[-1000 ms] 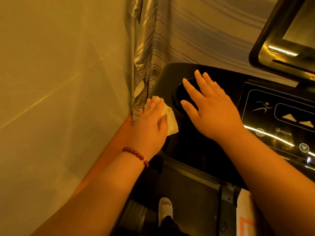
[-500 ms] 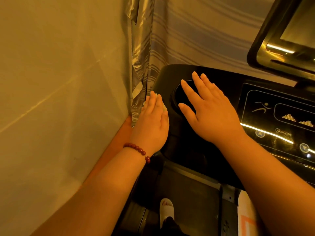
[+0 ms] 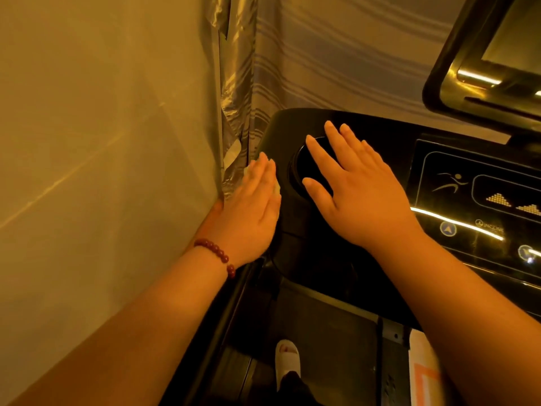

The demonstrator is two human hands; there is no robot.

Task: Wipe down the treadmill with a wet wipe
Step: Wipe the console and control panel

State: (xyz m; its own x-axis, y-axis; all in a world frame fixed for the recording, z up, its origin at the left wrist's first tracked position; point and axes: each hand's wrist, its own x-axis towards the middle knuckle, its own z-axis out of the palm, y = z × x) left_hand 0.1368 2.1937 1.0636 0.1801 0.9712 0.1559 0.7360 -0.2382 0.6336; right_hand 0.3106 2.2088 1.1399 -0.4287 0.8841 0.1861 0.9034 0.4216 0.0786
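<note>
Wet wipe (image 3: 247,171): peeking out beneath straight fingers, lying on the treadmill console (image 3: 287,124) edge, at 9 o'clock from the cup holder (image 3: 297,171).
Left hand (image 3: 248,206): pressing the wipe flat, fingers straight, together.
Right hand (image 3: 360,194): resting flat, fingers spreading over the holder's 3 o'clock side.

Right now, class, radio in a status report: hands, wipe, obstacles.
Left hand flat, pressing wet wipe on treadmill console, left edge. Right hand flat over round recess. Curtain close beside left hand.
</note>
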